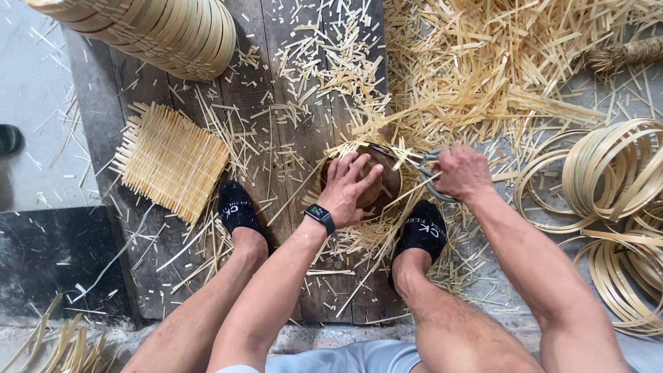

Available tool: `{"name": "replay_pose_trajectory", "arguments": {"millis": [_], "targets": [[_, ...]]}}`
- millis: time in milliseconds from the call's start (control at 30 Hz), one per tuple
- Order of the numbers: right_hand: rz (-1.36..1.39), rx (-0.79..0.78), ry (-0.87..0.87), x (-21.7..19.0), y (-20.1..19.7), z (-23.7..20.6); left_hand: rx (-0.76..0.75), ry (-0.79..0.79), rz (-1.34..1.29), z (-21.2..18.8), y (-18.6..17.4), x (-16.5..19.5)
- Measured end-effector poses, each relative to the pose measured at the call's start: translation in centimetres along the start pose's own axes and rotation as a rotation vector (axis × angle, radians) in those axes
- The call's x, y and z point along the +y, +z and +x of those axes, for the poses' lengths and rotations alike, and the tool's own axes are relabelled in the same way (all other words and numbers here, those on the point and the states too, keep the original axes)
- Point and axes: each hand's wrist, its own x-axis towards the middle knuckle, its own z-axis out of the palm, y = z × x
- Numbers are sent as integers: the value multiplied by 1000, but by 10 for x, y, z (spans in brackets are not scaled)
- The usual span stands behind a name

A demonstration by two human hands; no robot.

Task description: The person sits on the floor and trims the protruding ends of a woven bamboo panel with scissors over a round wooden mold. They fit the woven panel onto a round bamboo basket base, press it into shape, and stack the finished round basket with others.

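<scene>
Left hand (pixel 351 190) spread flat on round brown woven-bamboo bowl (pixel 387 186) | right hand (pixel 459 173) gripping grey metal scissors (pixel 429 174) | risk: blades close to the left fingers; a slipping bowl means a nick.

view: one head-worn camera | facing: straight down over the person's knees and feet | range: close, arms reach in from the bottom edge to mid-frame | covers: wooden boards (pixel 276 103) in the centre, grey floor (pixel 27 90) at upper left, straw pile (pixel 483 62) at upper right | shared views: only this one
</scene>
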Motion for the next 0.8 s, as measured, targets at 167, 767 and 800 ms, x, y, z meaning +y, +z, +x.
{"name": "replay_pose_trajectory", "arguments": {"millis": [167, 767, 800], "targets": [[0, -37, 61, 19, -16, -11, 289, -443, -214, 3, 7, 26], [-42, 168, -30, -3, -23, -1, 418, -594, -259, 8, 32, 41], [-87, 291, -65, -6, -24, 2, 396, -560, -252, 8, 32, 37]]}}
